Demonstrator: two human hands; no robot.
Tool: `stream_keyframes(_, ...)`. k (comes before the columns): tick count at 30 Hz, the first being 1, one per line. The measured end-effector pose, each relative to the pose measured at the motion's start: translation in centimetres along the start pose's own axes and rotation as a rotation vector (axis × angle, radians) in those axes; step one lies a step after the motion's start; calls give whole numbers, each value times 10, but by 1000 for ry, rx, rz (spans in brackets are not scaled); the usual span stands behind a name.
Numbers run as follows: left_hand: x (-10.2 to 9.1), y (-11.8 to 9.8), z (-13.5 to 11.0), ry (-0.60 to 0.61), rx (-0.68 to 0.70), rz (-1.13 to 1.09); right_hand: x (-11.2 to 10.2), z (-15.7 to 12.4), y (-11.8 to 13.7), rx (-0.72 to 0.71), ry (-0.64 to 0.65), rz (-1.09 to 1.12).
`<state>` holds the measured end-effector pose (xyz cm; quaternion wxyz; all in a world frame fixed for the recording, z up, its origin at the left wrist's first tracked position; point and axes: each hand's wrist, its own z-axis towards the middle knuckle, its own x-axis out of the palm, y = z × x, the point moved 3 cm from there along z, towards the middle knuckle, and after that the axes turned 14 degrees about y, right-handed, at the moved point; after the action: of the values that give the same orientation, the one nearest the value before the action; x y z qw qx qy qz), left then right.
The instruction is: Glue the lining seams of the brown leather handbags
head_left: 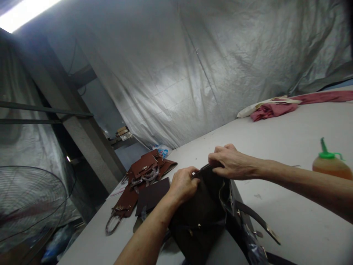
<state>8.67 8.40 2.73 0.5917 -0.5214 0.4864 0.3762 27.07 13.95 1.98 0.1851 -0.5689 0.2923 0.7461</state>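
A dark handbag [204, 206] stands on the pale table in front of me, its mouth spread so the dark lining shows. On the left, my left hand [184, 185] is closed over the bag's upper rim. My right hand [230, 162] grips the same rim farther right, fingers curled over the edge. Off the bag's right side hangs a dark strap [259, 221] with a metal tip. Clear plastic wrap [253, 246] covers part of the bag near the bottom of the view.
Brown handbags [143, 165] with wrapped handles lie piled at the left, beside a dark flat panel [152, 195]. At right stands a squeeze bottle [331, 162] of orange liquid with a green nozzle. Pink cloth [273, 110] lies at the back; a wire fan [30, 202] stands left.
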Motion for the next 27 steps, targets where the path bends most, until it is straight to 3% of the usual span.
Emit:
stream_keyframes(23,1,0,0,3,7,-14,-3,6,-10,-15,111,-20)
stream_keyframes(27,3,0,1,8,9,-36,-1,7,-11,33,93,-58)
